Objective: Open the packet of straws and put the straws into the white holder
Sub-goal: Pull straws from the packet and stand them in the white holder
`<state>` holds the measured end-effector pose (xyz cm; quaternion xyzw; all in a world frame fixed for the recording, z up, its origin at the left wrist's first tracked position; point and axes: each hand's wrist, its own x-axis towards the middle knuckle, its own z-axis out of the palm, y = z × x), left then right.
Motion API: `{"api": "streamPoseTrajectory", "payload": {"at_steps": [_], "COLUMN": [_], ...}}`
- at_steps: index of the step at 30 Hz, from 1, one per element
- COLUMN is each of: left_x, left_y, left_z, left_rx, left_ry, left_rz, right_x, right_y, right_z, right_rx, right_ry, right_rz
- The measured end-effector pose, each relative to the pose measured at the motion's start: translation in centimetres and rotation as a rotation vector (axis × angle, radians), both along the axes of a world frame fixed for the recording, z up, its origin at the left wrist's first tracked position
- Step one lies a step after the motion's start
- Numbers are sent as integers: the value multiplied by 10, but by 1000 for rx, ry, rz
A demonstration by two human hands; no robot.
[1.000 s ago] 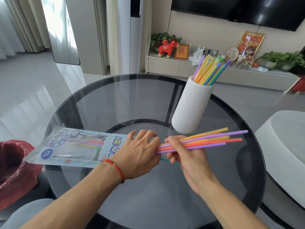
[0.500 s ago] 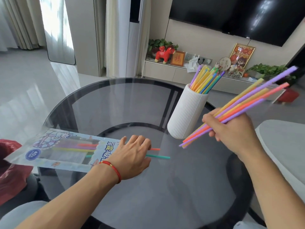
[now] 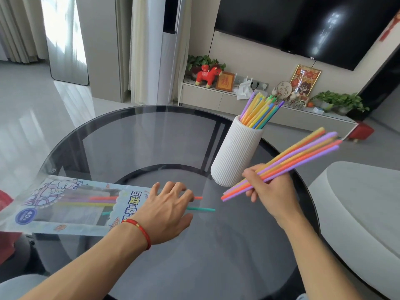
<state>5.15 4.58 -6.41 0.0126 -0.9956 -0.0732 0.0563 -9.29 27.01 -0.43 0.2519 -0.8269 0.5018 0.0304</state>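
Observation:
The ribbed white holder (image 3: 234, 156) stands on the round glass table (image 3: 138, 139) with several coloured straws sticking out of its top (image 3: 260, 111). My right hand (image 3: 272, 191) grips a bundle of several straws (image 3: 290, 161), tilted up to the right, just right of the holder's base. The straw packet (image 3: 65, 206) lies flat at the table's left, with a few straws inside. My left hand (image 3: 166, 211) rests on the packet's open end, fingers bent over it. A teal straw (image 3: 203, 209) and an orange straw (image 3: 198, 197) poke out past my fingers.
A grey cushioned seat (image 3: 359, 204) sits close on the right of the table. A red bag (image 3: 4, 204) shows at the left edge. Beyond the table runs a low cabinet (image 3: 216, 98) with plants and ornaments under a wall television.
My right hand pulled the bundle out of the packet, lifted it to the right, and has now lowered a little beside the holder. My left hand stayed on the packet.

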Motion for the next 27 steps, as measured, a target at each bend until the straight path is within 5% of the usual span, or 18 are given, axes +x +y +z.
{"api": "streamPoseTrajectory", "payload": {"at_steps": [8,14,17,22,27], "left_x": [-3,-2,0,-3,-27], "left_y": [2,3,5,4,12], "left_z": [4,7,5,7,42], "left_rx": [142,172,152,195,441], "left_ry": [118,156,150,208,317], "left_rz": [-4,-6,-19,-58,-105], "right_x": [-33,-25,-8,-15,-31], "right_y": [4,5,-2,4,3], "right_z": [70,35,-7,1,52], "right_rx": [-475,237,357,219,-212], "right_ry": [-36,94,-15,43,109], "right_rz": [61,62,74,25,2]}}
